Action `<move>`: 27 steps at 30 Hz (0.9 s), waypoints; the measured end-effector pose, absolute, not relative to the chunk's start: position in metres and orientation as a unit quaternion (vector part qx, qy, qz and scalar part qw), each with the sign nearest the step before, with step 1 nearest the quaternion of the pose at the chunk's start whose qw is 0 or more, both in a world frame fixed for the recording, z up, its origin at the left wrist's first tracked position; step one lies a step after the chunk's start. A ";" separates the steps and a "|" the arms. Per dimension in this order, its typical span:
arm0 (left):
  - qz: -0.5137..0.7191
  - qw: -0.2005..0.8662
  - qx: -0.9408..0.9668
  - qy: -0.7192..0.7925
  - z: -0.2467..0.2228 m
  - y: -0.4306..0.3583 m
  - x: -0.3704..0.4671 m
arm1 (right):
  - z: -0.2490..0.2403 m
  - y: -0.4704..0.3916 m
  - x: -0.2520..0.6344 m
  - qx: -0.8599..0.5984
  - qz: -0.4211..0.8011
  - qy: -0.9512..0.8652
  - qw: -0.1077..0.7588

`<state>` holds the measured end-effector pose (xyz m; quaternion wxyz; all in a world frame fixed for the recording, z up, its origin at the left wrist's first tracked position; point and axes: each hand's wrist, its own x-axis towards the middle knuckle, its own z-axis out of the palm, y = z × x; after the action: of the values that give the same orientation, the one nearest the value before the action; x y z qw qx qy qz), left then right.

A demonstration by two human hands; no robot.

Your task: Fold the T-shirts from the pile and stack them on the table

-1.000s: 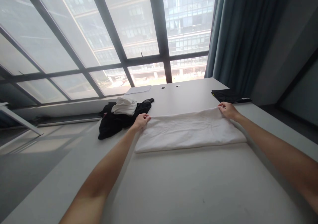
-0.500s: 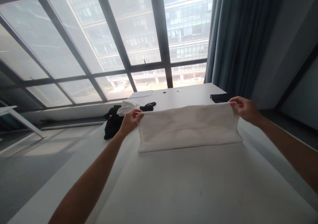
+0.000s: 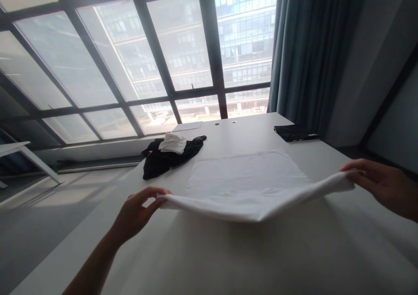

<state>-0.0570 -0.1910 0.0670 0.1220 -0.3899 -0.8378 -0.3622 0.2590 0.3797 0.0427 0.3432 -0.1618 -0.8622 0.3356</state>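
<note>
Dark-framed window (image 3: 183,42), blue-grey curtain (image 3: 303,59), folded black garment (image 3: 292,133), crumpled clothing (image 3: 158,165)

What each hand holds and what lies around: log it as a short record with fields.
Left hand: pinches the near left end of the white cloth
Right hand: pinches its near right end
Cloth: far part flat on the table, near edge sagging between the hands
Left side: white bundle on a crumpled black garment
Right side: folded black cloth
Background: windows, curtain

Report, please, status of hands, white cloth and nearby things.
Left hand, right hand: both gripping white cloth. Near edge raised, sagging; far part flat on table. Black clothes left of it, folded black cloth farther right.
</note>
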 end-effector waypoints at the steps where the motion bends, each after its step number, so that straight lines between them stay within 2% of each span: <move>1: -0.362 0.114 -0.392 -0.838 0.066 -0.189 -0.058 | 0.041 0.379 0.257 -0.158 0.343 -0.863 0.335; 7: -0.419 0.115 -0.372 -0.820 0.073 -0.158 -0.096 | 0.048 0.390 0.213 -0.162 0.388 -0.840 0.344; 12: -0.471 0.052 -0.360 -0.804 0.072 -0.118 -0.153 | 0.049 0.410 0.150 -0.170 0.408 -0.827 0.346; 16: -0.485 0.007 -0.337 -0.807 0.047 -0.076 -0.207 | 0.022 0.436 0.081 -0.193 0.397 -0.833 0.335; 20: -0.464 -0.045 -0.281 -0.839 0.010 -0.038 -0.252 | -0.020 0.461 0.021 -0.238 0.390 -0.844 0.280; 24: -0.447 -0.052 -0.261 -0.854 -0.016 -0.025 -0.276 | -0.051 0.475 -0.003 -0.282 0.364 -0.856 0.234; 27: -0.437 -0.061 -0.264 -0.858 -0.020 -0.029 -0.283 | -0.055 0.480 -0.001 -0.270 0.359 -0.863 0.229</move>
<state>-0.2829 -0.0289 -0.0203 -0.0610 -0.2643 -0.8575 -0.4371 -0.0010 0.4799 -0.0549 0.2292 -0.2699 -0.8634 0.3594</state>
